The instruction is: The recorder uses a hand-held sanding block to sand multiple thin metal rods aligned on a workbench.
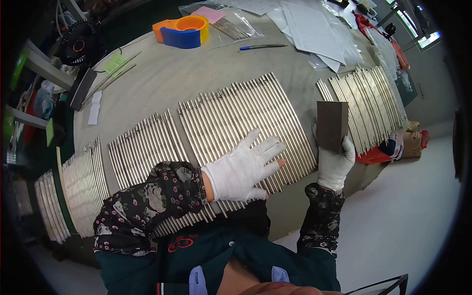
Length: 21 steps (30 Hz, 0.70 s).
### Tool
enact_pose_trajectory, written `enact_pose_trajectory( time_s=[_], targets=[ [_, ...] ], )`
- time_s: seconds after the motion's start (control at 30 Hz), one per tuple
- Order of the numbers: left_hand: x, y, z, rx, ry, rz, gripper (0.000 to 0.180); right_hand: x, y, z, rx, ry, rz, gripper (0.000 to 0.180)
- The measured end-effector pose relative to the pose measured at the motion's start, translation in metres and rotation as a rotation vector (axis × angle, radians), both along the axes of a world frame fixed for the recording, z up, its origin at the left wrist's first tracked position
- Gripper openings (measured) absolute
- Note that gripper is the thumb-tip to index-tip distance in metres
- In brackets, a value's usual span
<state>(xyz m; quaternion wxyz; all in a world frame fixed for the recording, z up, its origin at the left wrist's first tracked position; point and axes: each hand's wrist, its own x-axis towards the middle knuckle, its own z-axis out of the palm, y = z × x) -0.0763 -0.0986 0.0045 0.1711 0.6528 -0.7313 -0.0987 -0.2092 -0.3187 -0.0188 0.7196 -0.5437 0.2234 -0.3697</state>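
My left hand (243,167), in a white glove with some bare fingertips, lies spread on a row of thin silvery metal rods (223,115). The rods lie side by side across the table. To the right, my right hand (336,164), also in a white glove, grips a dark brown rectangular block (332,125) upright. The block is close to another group of metal rods (368,105), and two short-looking rods (322,90) lie just beyond it. Part of the right fingers is hidden behind the block.
More rod groups (142,147) extend leftward. An orange and blue tape dispenser (184,32), a blue pen (263,47), papers (312,34) and a plastic bag (231,24) lie at the back. A black fan (78,43) stands far left; a red bag (371,157) is at right.
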Motion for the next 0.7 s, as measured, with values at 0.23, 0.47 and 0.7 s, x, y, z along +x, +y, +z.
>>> enact_pose_trajectory(
  time_s=[0.23,0.47,0.7],
  targets=[
    [0.008,-0.045,-0.007,-0.095,-0.072,0.047,0.073,0.001,0.002,0.004,0.385,-0.366,0.177,0.048],
    [0.005,-0.04,-0.004,-0.071,-0.031,0.043,0.075,-0.005,0.003,0.0,0.406,-0.371,0.215,0.05],
    [0.008,-0.049,-0.006,-0.052,-0.028,0.029,0.074,-0.005,0.004,-0.001,0.431,-0.299,0.079,0.056]
  ],
)
